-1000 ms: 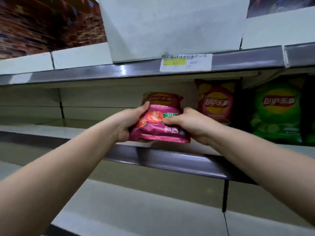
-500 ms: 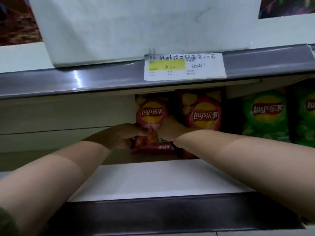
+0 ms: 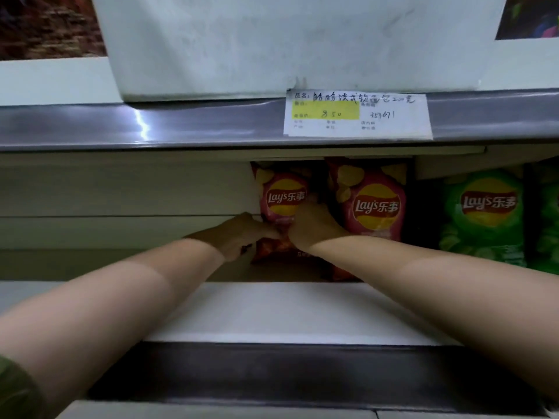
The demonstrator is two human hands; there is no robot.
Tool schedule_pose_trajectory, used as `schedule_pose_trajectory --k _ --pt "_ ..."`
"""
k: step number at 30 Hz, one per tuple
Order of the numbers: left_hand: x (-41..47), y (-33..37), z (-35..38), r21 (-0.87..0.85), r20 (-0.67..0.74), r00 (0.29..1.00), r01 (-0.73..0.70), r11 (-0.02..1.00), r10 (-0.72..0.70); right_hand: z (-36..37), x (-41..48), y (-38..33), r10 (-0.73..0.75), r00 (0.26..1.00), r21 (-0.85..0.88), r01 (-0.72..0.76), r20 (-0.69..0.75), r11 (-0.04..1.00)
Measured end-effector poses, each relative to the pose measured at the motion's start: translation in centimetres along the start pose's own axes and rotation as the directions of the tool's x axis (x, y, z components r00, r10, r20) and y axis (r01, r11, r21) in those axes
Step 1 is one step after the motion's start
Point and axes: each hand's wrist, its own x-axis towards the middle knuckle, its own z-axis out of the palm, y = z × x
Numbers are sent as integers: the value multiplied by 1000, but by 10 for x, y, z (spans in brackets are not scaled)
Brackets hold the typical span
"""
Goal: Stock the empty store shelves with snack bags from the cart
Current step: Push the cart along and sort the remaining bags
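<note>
Caught a scrap of green sleeve (image 3: 15, 388) nearest of all, far below and left of the tag (image 3: 357, 114). Reached in with both bare forearms from the lower corners, converging under the tag. Crossed a dark rail (image 3: 272, 373) straight below the tag, then the pale shelf (image 3: 287, 309) just behind it. Noted the tag itself, white with a yellow block and handwriting, stuck on a grey upper rail (image 3: 151, 125), with a white box (image 3: 272, 40) sitting above it.

Met at the bag (image 3: 282, 195) with the left hand (image 3: 239, 237) on its lower left edge and the right hand (image 3: 314, 228) on its right edge, both below the tag and slightly to its left. Gripped it with fingers curled in close on either side, one right fingertip raised along the edge beside the logo; lost the other fingertips in shadow. Held the bag upright, red with a yellow-and-red logo, deep on the shelf under the tag's left end. Could not tell whether its bottom touched the shelf — too dark there.

Found a second red bag (image 3: 375, 204) upright directly under the tag, just beside the held one, with the right hand in front of the gap between them. Found a green bag (image 3: 487, 207) below and right of the tag, parted from the red pair by a dark gap, and a sliver of a second green bag (image 3: 549, 213) farther right. Ended on plain pale back panels, below and left of the tag.
</note>
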Motion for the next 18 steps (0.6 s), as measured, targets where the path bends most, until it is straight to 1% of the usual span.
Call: schedule_pose_trajectory --k 1,2,3,4,6,8,10,11,12,14,18 --pt "-5 1 -2 18 -58 998 -16 1000 17 -3 -4 1 -10 1000 40 10 -18 999" --pt "-11 1 -4 53 -115 993 -34 998 40 -8 -14 -3 -20 1000 83 20 -5 996" --pt "-22 1 -7 50 -184 981 -49 998 58 -11 -21 -3 -44 999 113 43 8 993" --pt "-29 -3 -11 43 -238 966 -88 995 96 -17 -34 -9 -60 998 152 57 14 987" --pt "-54 -12 -16 -29 -346 930 -143 989 124 -21 -57 -21 -105 994 252 107 -24 962" --pt "-88 -24 -22 -26 -484 861 -191 981 155 -19 -73 -35 -160 985 341 173 -66 924" --pt "-123 -41 -29 13 -598 782 -209 978 175 -12 -91 -57 -258 956 483 293 -138 825" --pt "-144 -51 -31 22 -649 742 -204 979 169 -4 -100 -69 -310 939 544 340 -149 767" --pt "-163 -62 -35 14 -680 716 -200 980 156 6 -112 -81 -359 923 596 366 -137 715" --pt "-199 -87 -42 -1 -721 686 -143 990 99 27 -137 -103 -444 893 681 374 -80 629" --pt "-267 -128 -63 -21 -788 616 -12 1000 -9 61 -191 -146 -580 815 769 369 2 523"
